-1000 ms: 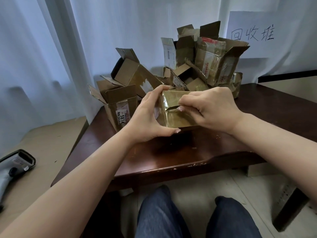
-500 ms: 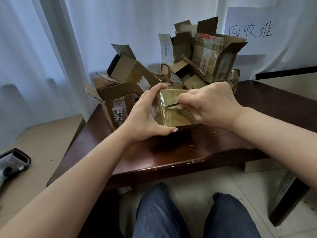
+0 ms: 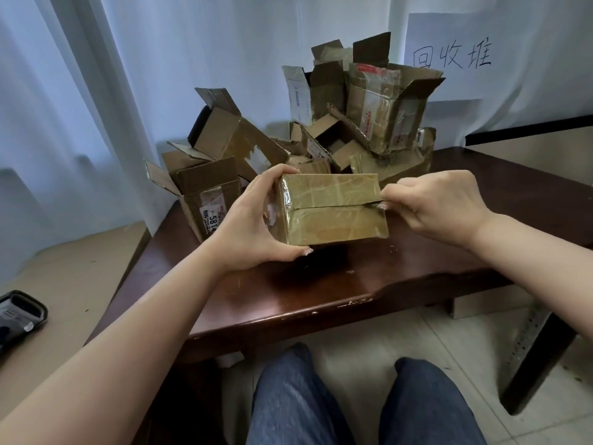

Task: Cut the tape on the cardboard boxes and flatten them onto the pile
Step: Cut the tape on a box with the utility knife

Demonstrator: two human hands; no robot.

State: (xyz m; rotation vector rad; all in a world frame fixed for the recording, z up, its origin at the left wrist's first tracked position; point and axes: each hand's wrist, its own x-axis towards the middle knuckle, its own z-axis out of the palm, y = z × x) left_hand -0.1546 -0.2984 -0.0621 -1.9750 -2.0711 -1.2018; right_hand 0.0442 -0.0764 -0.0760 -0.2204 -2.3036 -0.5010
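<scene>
Small tape-wrapped brown cardboard box (image 3: 332,208): above dark wooden table (image 3: 321,293), long axis 9-to-3. Left hand (image 3: 253,223) clasps 9 o'clock end. Right hand (image 3: 430,203), fingers pinched on small blade, at seam's 3 o'clock end; nearer hand.

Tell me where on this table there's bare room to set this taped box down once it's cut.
The table is bare along its near edge, between the taped box and the chipped front rim, and on its right side beyond the right hand. The back is crowded with the cardboard pile, and an open box fills the left corner beside the left hand.
</scene>
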